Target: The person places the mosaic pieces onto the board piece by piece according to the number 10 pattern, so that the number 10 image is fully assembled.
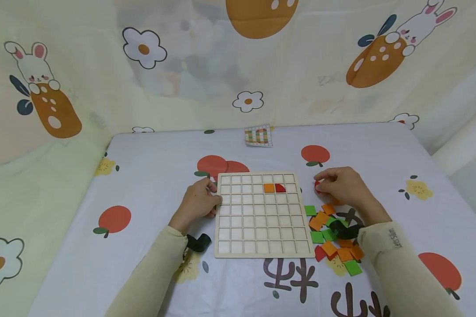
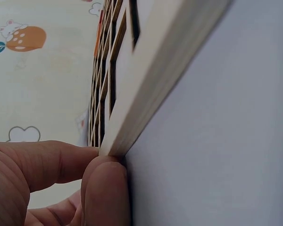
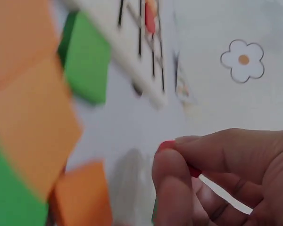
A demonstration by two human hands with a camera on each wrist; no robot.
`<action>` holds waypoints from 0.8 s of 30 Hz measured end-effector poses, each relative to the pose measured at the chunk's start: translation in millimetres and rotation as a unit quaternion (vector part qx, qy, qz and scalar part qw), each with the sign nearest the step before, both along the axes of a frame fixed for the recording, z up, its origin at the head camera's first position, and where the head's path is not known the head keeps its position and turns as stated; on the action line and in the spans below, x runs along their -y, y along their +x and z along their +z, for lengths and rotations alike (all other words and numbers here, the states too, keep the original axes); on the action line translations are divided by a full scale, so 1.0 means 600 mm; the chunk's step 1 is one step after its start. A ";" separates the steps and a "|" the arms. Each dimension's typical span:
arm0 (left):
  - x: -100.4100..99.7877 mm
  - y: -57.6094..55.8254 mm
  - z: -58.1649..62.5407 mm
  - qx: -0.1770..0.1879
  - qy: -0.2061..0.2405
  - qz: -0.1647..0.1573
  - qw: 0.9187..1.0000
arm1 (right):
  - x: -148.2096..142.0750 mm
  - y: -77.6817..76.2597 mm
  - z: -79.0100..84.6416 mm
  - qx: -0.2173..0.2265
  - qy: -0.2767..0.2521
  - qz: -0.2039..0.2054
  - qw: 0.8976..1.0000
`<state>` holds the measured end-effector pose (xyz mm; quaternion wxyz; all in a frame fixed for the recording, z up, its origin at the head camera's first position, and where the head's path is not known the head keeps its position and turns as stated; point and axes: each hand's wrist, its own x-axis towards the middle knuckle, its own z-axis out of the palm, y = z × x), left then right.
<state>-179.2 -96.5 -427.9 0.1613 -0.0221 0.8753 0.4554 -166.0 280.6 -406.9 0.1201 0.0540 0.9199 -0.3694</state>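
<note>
A pale wooden grid board (image 1: pixel 249 223) lies on the table in front of me. In its second row from the far side sit an orange square (image 1: pixel 269 188) and, just right of it, a red quarter-circle tile (image 1: pixel 280 188). My left hand (image 1: pixel 198 200) pinches the board's left edge between thumb and fingers; the left wrist view shows the fingertips at the rim (image 2: pixel 132 113). Off the board's far right side, my right hand (image 1: pixel 344 186) holds a small red tile (image 3: pixel 167 145) between thumb and fingertips, which hide most of it.
Loose orange (image 1: pixel 345 254), green (image 1: pixel 352 267) and red (image 1: pixel 320 252) tiles lie scattered, some overlapping, along the board's right side, partly under my right wrist. A small sheet with a coloured grid pattern (image 1: pixel 258 135) lies at the table's far edge, before a printed curtain (image 1: pixel 198 88).
</note>
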 end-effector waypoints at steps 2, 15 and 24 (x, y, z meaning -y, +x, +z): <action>0.001 0.000 0.000 0.001 -0.002 0.000 1.000 | 0.013 -0.005 0.001 0.013 -0.051 -0.002 0.999; 0.004 -0.002 -0.005 0.001 0.002 -0.004 1.000 | 0.107 -0.047 -0.006 0.067 -0.235 0.009 0.970; 0.001 -0.004 -0.003 -0.002 -0.003 -0.007 1.000 | 0.150 -0.062 -0.010 0.076 -0.232 0.017 0.970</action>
